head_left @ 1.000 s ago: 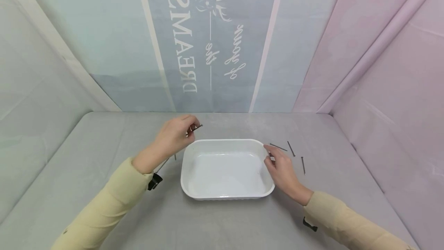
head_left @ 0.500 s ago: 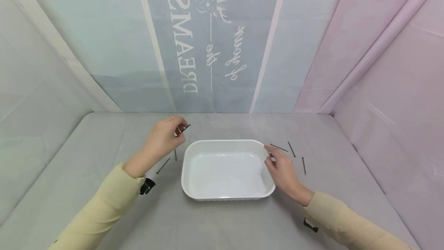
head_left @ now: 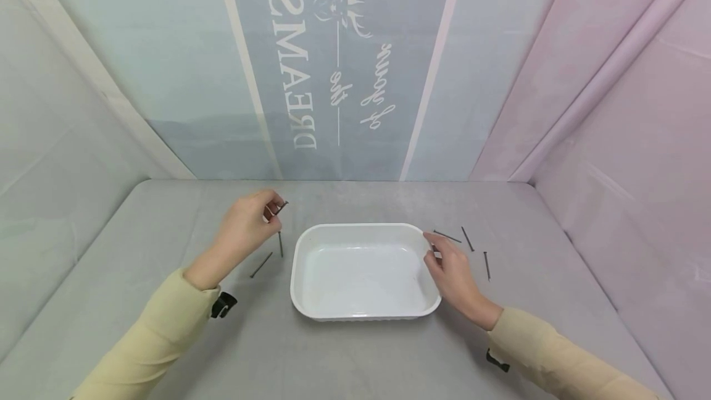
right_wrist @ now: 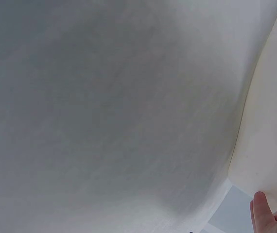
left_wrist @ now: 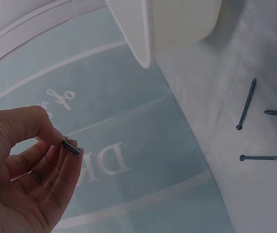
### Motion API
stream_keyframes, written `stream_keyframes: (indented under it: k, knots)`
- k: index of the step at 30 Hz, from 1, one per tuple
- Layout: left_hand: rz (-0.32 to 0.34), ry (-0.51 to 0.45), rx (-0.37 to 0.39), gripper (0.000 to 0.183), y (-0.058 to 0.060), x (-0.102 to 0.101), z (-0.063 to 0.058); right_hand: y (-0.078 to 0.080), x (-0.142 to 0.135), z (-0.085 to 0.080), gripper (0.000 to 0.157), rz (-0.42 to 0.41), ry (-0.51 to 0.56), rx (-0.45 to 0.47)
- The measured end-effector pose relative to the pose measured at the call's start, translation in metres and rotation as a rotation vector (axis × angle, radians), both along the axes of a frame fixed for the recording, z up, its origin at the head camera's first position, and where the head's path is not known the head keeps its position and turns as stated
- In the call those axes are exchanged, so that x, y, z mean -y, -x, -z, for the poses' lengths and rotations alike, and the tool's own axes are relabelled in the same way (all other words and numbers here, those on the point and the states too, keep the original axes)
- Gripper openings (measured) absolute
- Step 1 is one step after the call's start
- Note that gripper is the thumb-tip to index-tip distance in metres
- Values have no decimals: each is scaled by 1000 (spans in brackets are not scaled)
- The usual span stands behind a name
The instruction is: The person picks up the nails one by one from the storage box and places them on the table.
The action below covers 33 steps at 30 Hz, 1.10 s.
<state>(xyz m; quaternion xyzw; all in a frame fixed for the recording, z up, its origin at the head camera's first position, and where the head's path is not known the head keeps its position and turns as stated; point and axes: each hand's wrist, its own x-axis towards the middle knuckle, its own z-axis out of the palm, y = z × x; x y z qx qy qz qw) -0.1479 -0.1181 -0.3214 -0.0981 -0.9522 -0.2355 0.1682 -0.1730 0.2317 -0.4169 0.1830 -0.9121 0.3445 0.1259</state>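
In the head view my left hand is raised over the table left of a white baking dish. It pinches a dark nail between thumb and fingers, seen close up in the left wrist view. Two nails lie on the table below this hand, one slanted nail and one nearly upright nail. The left wrist view shows a third loose nail beside them. At the dish's right side, my right hand grips the rim, thumb and fingers on either side of its wall.
To the right of the dish lie three more nails: one near the rim, a tilted nail and a nail closest to me. A grey cloth covers the table. Printed fabric hangs behind, with pale side walls left and right.
My left hand has moved left and slightly down, away from the dish's back left corner, with the nail still pinched. Nails below it have come into sight. My right hand stays on the rim.
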Motion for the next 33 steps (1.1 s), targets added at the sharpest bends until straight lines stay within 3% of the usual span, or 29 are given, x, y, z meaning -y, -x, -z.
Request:
stream_keyframes:
  k: [19, 26, 33]
  knots:
    - [-105, -95, 104, 20, -10, 26, 15, -6, 5, 3, 36, 24, -9, -2]
    - [-127, -125, 203, 19, -12, 37, 14, -8, 7, 5, 36, 31, -11, -5]
    - [-149, -113, 247, 19, -14, 48, 22, -10, 9, 7, 36, 36, -15, -8]
